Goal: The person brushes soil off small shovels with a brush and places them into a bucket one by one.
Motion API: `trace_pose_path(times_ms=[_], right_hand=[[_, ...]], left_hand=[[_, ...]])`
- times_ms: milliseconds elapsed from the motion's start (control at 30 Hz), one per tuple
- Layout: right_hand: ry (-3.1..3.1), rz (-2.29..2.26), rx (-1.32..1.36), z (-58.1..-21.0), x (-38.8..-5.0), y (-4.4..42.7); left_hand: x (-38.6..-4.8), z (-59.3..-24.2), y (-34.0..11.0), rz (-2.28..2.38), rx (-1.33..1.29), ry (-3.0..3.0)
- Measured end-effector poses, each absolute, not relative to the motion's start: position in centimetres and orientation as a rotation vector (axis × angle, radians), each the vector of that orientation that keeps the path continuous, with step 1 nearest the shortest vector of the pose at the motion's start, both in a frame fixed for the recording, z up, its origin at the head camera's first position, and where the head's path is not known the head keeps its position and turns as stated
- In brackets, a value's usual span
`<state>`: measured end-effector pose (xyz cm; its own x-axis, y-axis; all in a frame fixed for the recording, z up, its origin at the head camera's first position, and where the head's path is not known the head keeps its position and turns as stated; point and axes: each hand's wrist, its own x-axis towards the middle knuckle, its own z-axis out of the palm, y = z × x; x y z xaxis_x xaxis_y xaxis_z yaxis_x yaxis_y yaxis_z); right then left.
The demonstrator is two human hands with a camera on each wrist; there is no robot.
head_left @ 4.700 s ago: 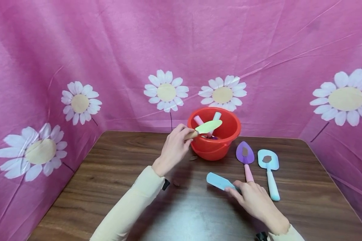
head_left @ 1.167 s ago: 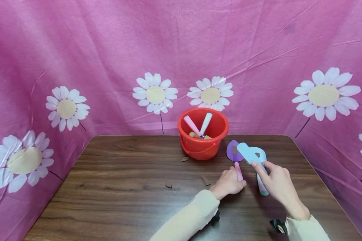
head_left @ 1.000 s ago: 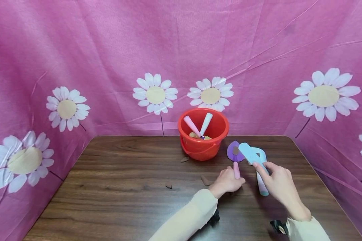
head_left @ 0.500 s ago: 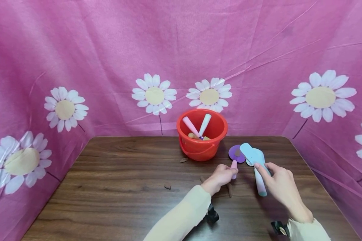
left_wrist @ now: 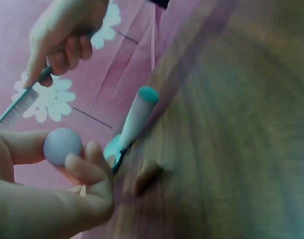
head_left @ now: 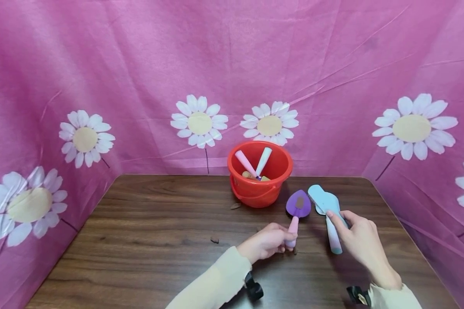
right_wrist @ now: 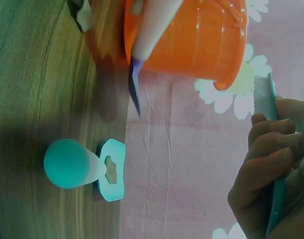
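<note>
My left hand (head_left: 268, 242) grips the pink handle of a small purple-bladed trowel (head_left: 297, 209), raised off the table as the right wrist view shows. A flat brown piece (head_left: 300, 202) lies on its blade. In my right hand (head_left: 361, 240) is a light blue brush (head_left: 316, 193), its bristles (right_wrist: 264, 97) plain in the right wrist view. Below the brush a light blue shovel (head_left: 334, 236) rests on the table, partly covered in the head view. A brown piece (right_wrist: 111, 170) sits on that shovel's blade.
A red bucket (head_left: 255, 195) stands at the table's back, with a pink handle (head_left: 245, 162) and a pale handle (head_left: 264, 161) sticking up inside. Several brown scraps, such as one scrap (head_left: 215, 240), lie on the wooden table (head_left: 139, 257). Pink flowered cloth (head_left: 158, 64) hangs behind.
Earlier my left hand held a green-bladed tool over the bucket. Since then it has taken the purple trowel and drawn it left and nearer. My right hand moved the brush over the blue shovel.
</note>
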<state>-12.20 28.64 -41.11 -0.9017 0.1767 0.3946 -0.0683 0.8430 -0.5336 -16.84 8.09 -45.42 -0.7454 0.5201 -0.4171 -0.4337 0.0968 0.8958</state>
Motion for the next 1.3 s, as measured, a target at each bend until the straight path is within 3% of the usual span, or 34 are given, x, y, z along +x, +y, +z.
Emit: trace_pose_path(times_ms=[267,567,867,1300], right_hand=[[-2.583,0.791,-0.018,-41.4,-12.1,28.3],[-2.555,0.812,0.362,-42.7,-12.1,25.7],[-2.552,0.838,0.576,-42.7,-12.6,22.6],[-2.729,0.675,0.681,-43.9,-12.3,19.1]], left_hand=[[-14.6,-45.4,4.4,1.640,0.150,1.391],[-11.3,-46.1,0.5,1.603,0.226,1.342],[-8.7,-46.8,-1.3,1.731,0.197,1.419],[-7.9,-46.2,-3.0,1.813,0.217,1.457]])
